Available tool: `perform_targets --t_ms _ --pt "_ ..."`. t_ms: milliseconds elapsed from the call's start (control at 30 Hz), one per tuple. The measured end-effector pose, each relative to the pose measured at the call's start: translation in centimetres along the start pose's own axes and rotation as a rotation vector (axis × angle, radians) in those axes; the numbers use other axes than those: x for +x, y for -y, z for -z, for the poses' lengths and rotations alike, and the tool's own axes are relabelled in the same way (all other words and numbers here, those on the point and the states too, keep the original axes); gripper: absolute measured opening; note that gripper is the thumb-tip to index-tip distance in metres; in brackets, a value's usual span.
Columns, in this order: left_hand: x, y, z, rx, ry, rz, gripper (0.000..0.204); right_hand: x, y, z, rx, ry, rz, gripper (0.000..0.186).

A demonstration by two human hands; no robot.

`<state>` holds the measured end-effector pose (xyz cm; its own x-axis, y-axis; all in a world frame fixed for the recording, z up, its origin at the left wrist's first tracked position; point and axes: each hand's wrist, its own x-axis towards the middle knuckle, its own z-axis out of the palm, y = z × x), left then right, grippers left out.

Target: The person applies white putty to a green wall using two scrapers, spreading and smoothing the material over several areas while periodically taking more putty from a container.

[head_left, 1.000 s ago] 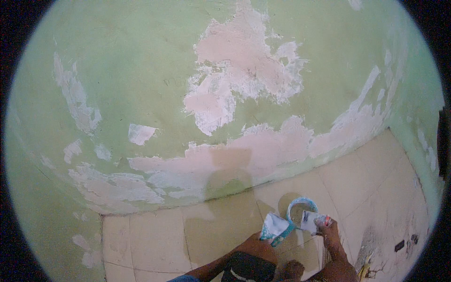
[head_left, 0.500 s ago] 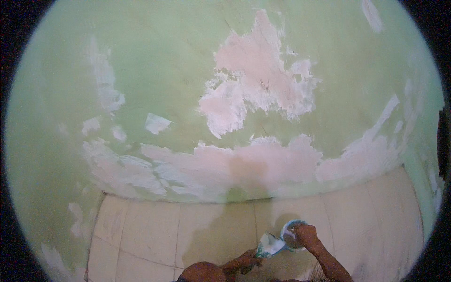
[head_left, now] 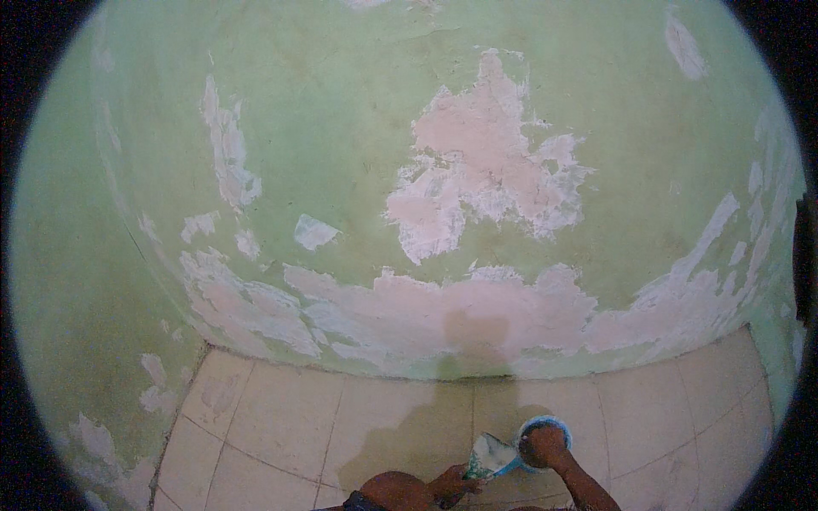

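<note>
My left hand (head_left: 456,484) is closed on a wide teal-edged scraper (head_left: 494,454) with white material on its blade, at the bottom centre. Just right of it is a round blue-rimmed container (head_left: 562,430), appearing to stand on the floor. My right hand (head_left: 545,443) reaches into the container from above with its fingers curled; whatever it grips is hidden by the hand and rim.
A green wall (head_left: 324,145) fills most of the view, with pale pink and white patches (head_left: 460,307). Side walls bend round at left and right. Beige tiles (head_left: 273,417) run along the wall's foot under my shadow. My bent knee (head_left: 396,492) shows at the lower edge.
My right hand has moved from beside the container, where it held a small white scraper, into it. The scraper in my left hand sits slightly lower. The view has shifted, and the wall patches appear lower.
</note>
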<state>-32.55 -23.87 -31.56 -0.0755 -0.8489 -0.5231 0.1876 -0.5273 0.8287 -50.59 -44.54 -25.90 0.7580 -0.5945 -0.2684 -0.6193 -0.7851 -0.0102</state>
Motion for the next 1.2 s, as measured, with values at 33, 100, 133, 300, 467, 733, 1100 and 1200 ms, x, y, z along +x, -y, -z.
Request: perform_targets --t_ms 33,100,133,300,467,733,1100,1200 --pt "1.0 1.9 0.1 -0.009 0.014 -0.047 0.046 0.1 0.0 0.2 0.022 0.019 -0.001 0.032" --pt "1.2 4.6 1.6 -0.032 0.001 -0.135 0.044 -0.6 2.2 4.5 0.062 -0.046 0.058 0.027" --pt "1.3 4.3 1.4 -0.007 0.032 -0.157 0.044 -1.6 2.4 6.0 0.075 -0.073 0.061 0.025" --pt "-1.7 -3.0 -0.9 0.224 0.024 -0.088 0.05 -0.9 -0.3 1.6 0.041 0.089 0.004 0.031" --pt "-0.2 -0.3 -0.8 0.17 -0.012 -0.198 0.054 0.5 -5.8 -4.4 0.34 -0.086 -0.059 0.031" --pt "2.2 1.9 0.6 -0.134 0.185 -0.108 0.051 -0.3 -5.6 -2.6 0.147 -0.155 -0.194 0.031" --pt "-3.4 -5.0 -2.0 0.295 -0.042 0.035 0.045 -1.6 -4.8 -2.6 0.576 -0.135 -0.135 0.042" --pt "-3.0 -1.7 -0.1 -0.008 -0.031 -0.151 0.056 -6.2 -7.4 0.9 1.348 -0.05 -0.254 0.053"
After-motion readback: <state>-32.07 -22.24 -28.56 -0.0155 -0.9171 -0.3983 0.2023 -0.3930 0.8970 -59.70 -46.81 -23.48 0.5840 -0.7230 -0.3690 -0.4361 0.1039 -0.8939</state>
